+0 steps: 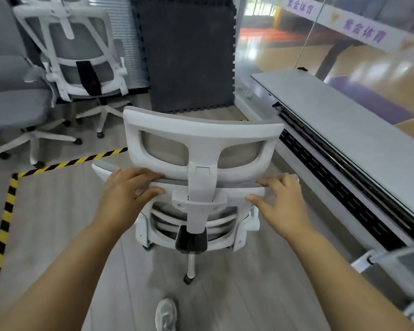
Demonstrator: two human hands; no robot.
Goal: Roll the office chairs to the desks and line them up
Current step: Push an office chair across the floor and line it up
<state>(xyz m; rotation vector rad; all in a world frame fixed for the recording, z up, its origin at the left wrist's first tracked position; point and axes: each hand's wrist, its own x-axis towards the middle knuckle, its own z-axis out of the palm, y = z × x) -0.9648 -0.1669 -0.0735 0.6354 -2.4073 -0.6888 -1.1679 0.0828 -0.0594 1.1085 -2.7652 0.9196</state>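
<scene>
Along the left edge, a strip of yellow-and-black tape runs up the wood-look floor and turns a corner toward the middle of the room. Above it, at far left, stands a grey upholstered chair on a white star base, and just beside it a second office chair with a white frame and grey mesh back, turned away from the camera; the two are close together, their bases nearly touching. Behind them, leaning upright against the wall, is a dark foam mat with toothed edges. At centre, close to the person, is the white-framed chair being handled, seen from behind, its headrest uppermost and its castors on the floor below. The left hand has its grip closed round the top rail of the backrest to the left of the headrest post, fingers over the top and thumb underneath. The right hand takes the same rail to the right of the post, fingers curled over the edge and thumb pressed on the white frame below, so both grips are closed on the chair. A grey shoe shows on the floor beneath, behind the chair's rear castor. To the right, near the chair, a long pale counter runs away along a glass wall, with a black perforated tray fixed along its near edge.
</scene>
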